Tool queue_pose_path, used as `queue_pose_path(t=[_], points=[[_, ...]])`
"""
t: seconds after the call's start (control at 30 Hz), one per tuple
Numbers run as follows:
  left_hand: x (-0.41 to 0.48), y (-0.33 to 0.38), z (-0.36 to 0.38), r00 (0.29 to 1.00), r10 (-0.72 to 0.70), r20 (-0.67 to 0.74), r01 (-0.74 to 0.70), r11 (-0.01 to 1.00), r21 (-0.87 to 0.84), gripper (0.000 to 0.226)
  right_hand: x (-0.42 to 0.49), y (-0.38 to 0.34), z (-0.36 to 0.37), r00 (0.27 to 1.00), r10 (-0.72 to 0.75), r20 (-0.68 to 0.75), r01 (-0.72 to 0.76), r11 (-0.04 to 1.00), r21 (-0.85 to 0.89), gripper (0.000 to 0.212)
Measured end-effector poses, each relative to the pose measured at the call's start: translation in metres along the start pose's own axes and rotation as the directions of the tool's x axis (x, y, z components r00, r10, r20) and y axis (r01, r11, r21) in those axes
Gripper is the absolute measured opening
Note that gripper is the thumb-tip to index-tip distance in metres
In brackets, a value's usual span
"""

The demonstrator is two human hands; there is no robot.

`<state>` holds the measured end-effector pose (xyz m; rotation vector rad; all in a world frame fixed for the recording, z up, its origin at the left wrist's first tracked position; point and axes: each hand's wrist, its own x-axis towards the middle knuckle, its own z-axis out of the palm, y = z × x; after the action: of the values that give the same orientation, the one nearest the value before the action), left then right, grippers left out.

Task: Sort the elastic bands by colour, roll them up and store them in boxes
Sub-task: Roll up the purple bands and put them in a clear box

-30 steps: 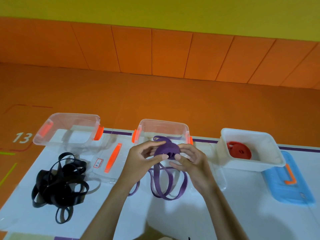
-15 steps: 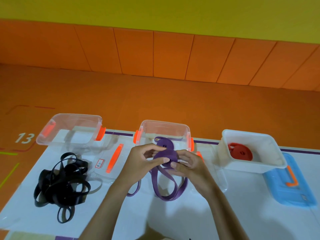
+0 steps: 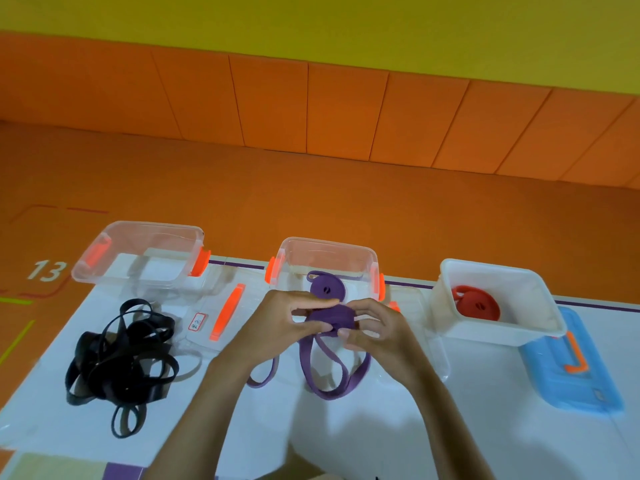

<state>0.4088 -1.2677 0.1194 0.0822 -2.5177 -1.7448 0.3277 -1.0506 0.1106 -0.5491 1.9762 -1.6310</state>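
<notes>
Purple band (image 3: 330, 317), part-rolled: my left hand (image 3: 277, 325) and right hand (image 3: 377, 334) are both pinching it above the worktop (image 3: 450, 427), loops trailing near.

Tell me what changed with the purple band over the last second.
The left hand and right hand kept their grip on the purple roll, tipping it from face-on to edge-on and a little lower; nothing was let go. The rolled band in the middle box, the black bands and the red roll stayed put.
</notes>
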Motion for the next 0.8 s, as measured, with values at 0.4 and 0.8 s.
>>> queue_pose_path(t=[0.4,0.8], points=[[0.006,0.005,-0.001,0.998,-0.019,0.051,0.02,1.0,-0.007,0.034,-0.009,0.009,0.01,0.994,0.004,-0.111,0.02,0.977,0.214,0.019],[0.005,0.001,0.011,0.999,-0.025,-0.033,0.026,1.0,0.006,0.04,-0.008,-0.001,-0.002,0.984,-0.093,-0.152,0.103,0.993,0.064,0.033]])
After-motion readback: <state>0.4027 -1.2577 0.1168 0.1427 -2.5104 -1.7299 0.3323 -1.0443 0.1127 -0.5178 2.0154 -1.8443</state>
